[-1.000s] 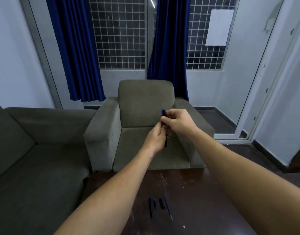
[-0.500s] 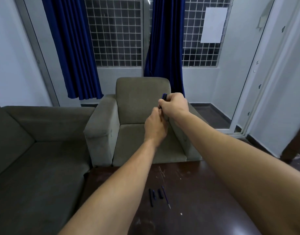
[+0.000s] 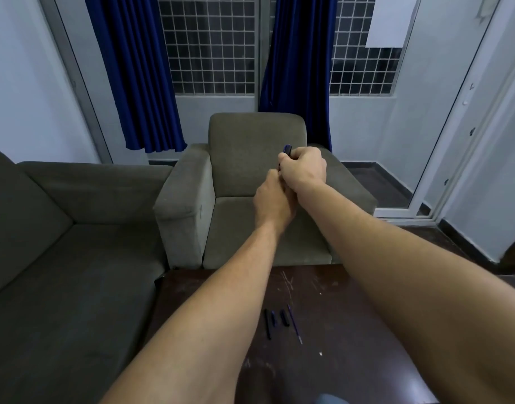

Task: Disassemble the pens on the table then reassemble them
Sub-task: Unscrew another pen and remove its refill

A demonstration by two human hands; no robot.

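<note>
Two hands are gripping one pen (image 3: 287,149) in the air | axis running near upright | your right hand (image 3: 304,170) is clamping the upper end, left hand (image 3: 275,204) closing just below | four loose parts (image 3: 281,321) are lying on the surface (image 3: 352,330) | pull along axis.

One head-worn wide-angle camera looked forward and down along both outstretched forearms, the table (image 3: 352,330) near at 6 o'clock, the armchair (image 3: 250,158) at 12 o'clock.
</note>
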